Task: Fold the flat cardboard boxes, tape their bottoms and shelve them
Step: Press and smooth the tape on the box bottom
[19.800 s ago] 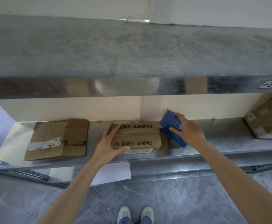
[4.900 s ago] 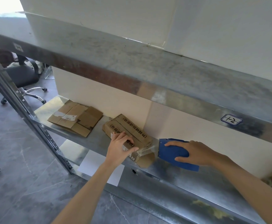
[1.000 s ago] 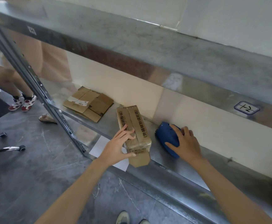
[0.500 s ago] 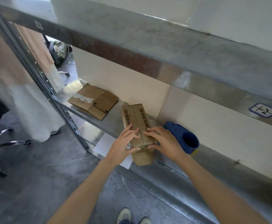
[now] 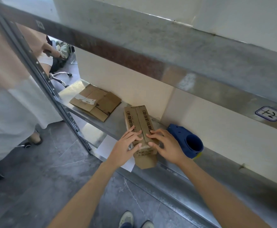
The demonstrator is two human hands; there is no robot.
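A small folded cardboard box (image 5: pixel 138 117) with printed black characters lies on the lower metal shelf (image 5: pixel 114 124), its near end sticking out past the shelf's front edge. My left hand (image 5: pixel 126 148) presses flat on its left top flap. My right hand (image 5: pixel 165 145) presses on the right flap beside the centre seam, thumb against the near end. A blue tape dispenser (image 5: pixel 186 139) lies on the shelf just right of the box, free of both hands. A flat unfolded cardboard box (image 5: pixel 95 102) with a white label lies further left on the same shelf.
An upper metal shelf (image 5: pixel 167 51) with a label tag (image 5: pixel 270 113) overhangs the work area. A shelf upright (image 5: pixel 40 74) stands at left. A person in a pale skirt (image 5: pixel 8 102) stands left of it, near an office chair base (image 5: pixel 60 76). White paper (image 5: pixel 108 145) lies on the floor below.
My right hand left the tape dispenser and came onto the box's right flap. The box was turned end-on to me. A person walked in at left.
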